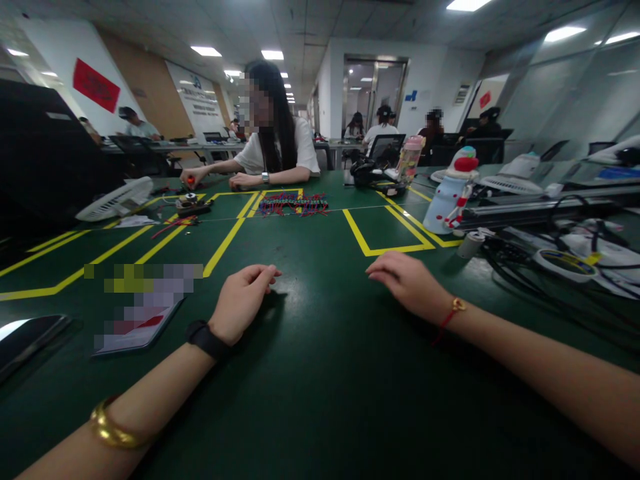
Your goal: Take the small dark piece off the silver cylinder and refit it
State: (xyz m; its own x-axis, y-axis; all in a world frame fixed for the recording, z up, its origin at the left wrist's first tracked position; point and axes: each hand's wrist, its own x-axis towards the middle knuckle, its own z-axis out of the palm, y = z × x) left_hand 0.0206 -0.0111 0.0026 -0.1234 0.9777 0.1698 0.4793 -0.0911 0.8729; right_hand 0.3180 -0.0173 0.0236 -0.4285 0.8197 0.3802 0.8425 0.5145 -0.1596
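Both forearms rest on green table (320,400). Left hand (240,303) loosely curled, empty; right hand (407,283) flat, fingers relaxed, empty. Wire bundle (294,203) lies well ahead, crosswise, slightly nearer left hand.

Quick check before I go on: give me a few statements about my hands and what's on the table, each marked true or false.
1. Both hands rest on the table holding nothing. True: the left hand and right hand lie on the green table.
2. The wire bundle lies under the right hand. False: the wire bundle lies far across the table, near the person opposite.
3. The left wrist wears a black band. True: black band.
4. The snowman bottle stands left of the left hand. False: the snowman bottle stands to the right.
5. A fan lies far left. True: fan.
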